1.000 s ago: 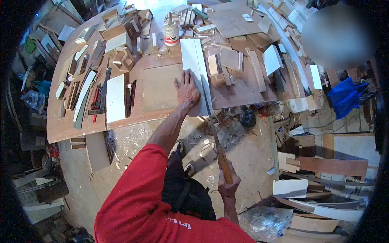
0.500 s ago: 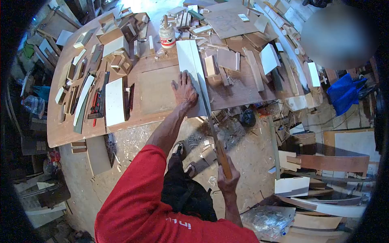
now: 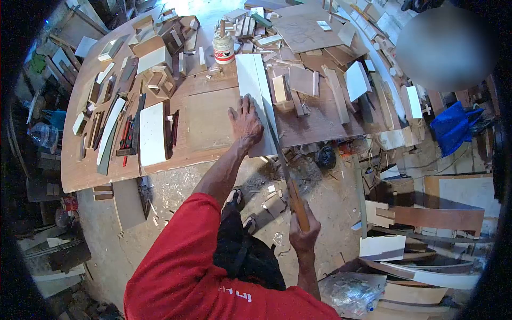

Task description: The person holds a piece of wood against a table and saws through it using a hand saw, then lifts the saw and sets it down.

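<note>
My left hand (image 3: pixel 247 127) lies with fingers spread on a long white board (image 3: pixel 250 74), pressing it against the table. The board's near end reaches just past the table's front edge. A line or slit runs lengthwise along the board, near its right side. My right hand (image 3: pixel 304 230) is wrapped round the wooden handle of a handsaw (image 3: pixel 286 173). Its narrow blade slants up and away to the board's right part, beside my left hand. Where exactly the teeth meet the board is hard to make out.
On the wooden table (image 3: pixel 208 120) stands a white glue tub (image 3: pixel 223 49) amid several wood offcuts. Left of my hand lie a white panel (image 3: pixel 153 133) and a black-and-red tool (image 3: pixel 128 140). Curved boards (image 3: pixel 437 274) are stacked at right; scraps litter the floor (image 3: pixel 184 213).
My right hand and the saw have moved slightly forward and to the right in view. My left hand stays flat on the board; the whole view has shifted a little.
</note>
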Demonstrator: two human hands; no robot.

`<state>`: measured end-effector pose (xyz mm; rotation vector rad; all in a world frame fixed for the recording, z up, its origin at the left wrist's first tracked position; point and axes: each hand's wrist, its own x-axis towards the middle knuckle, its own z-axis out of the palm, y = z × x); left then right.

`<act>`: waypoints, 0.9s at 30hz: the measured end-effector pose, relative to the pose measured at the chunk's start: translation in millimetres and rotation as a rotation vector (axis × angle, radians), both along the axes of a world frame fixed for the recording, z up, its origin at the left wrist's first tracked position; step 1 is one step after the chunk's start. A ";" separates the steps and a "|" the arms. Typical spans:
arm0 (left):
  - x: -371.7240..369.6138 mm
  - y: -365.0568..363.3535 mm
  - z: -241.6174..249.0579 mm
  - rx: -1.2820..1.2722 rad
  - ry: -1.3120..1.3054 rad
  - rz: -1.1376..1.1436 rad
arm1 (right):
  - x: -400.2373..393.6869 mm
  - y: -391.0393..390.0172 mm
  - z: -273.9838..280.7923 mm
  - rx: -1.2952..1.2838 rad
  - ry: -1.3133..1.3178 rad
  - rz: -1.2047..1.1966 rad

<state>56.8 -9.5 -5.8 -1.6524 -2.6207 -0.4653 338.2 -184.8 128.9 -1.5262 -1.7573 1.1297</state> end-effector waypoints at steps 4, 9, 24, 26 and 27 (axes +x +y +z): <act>-2.4 -0.5 -7.2 0.024 -0.013 0.011 | -8.4 8.9 -0.6 -0.134 -0.010 -0.038; -0.1 1.0 -2.3 0.022 -0.061 0.029 | 15.5 -26.6 3.2 0.025 0.009 -0.017; 0.1 3.9 0.1 0.026 0.001 0.003 | 12.9 -25.0 -21.4 0.095 0.037 -0.056; -3.2 3.4 -9.3 0.049 0.025 -0.003 | 2.2 -5.1 -35.8 0.113 0.025 -0.057; -2.7 -1.4 -6.1 0.041 0.032 -0.004 | -5.8 1.3 -29.7 0.006 0.021 -0.044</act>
